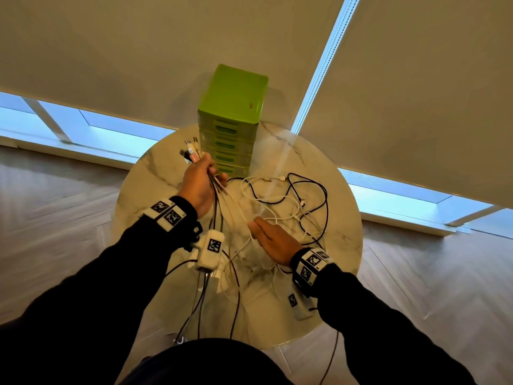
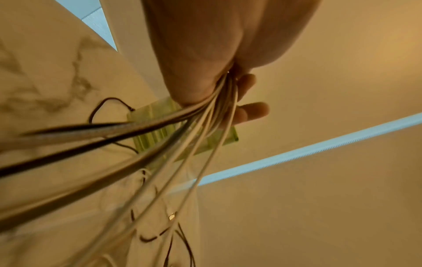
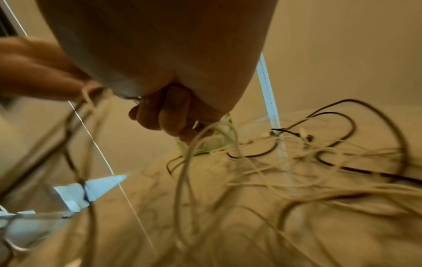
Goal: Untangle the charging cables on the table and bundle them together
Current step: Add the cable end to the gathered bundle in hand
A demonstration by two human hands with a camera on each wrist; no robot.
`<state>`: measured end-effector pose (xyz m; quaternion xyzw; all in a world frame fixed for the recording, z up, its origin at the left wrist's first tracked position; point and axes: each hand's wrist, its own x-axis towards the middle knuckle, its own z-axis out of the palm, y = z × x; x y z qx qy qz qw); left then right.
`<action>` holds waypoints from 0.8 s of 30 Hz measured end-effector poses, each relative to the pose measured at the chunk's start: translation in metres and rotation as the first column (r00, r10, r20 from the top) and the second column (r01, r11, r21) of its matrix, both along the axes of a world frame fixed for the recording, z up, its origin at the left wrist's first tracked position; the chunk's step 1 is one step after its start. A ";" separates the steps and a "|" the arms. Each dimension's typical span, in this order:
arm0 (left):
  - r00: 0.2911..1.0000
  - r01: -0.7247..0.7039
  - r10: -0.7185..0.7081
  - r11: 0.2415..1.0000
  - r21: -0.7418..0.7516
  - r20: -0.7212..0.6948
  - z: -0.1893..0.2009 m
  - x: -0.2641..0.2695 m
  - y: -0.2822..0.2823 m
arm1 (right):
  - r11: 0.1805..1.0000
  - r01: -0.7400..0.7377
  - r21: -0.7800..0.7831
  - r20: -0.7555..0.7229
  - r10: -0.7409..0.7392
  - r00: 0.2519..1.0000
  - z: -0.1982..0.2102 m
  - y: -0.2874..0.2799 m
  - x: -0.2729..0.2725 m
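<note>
Left hand (image 1: pixel 198 184) grips bunched white and black cables (image 1: pixel 280 207), tangled below.

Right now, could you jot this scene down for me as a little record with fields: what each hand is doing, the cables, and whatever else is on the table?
left hand: raised above the table, grips a bunch of cables just below their plugs
plugs: stick out above the fist
right hand: fingers curled round white cable strands
loose cables: white and dark, tangled on the table
table: round, marbled top
drawer box: green, at the far edge
</note>
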<state>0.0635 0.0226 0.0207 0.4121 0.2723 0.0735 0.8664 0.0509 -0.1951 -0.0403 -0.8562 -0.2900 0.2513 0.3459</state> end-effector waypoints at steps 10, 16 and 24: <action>0.995 -0.010 -0.021 0.950 0.311 0.096 0.020 -0.009 0.024 | 0.982 0.138 -0.129 0.140 -0.120 0.983 -0.024 -0.045 0.035; 0.951 0.292 -0.306 0.829 0.477 -0.051 -0.009 -0.026 -0.019 | 0.958 0.240 0.156 0.137 -0.261 0.956 0.017 0.008 0.047; 0.929 0.369 -0.338 0.856 0.363 -0.147 -0.010 -0.028 -0.038 | 0.942 0.161 0.295 0.120 -0.204 0.972 0.048 0.025 0.037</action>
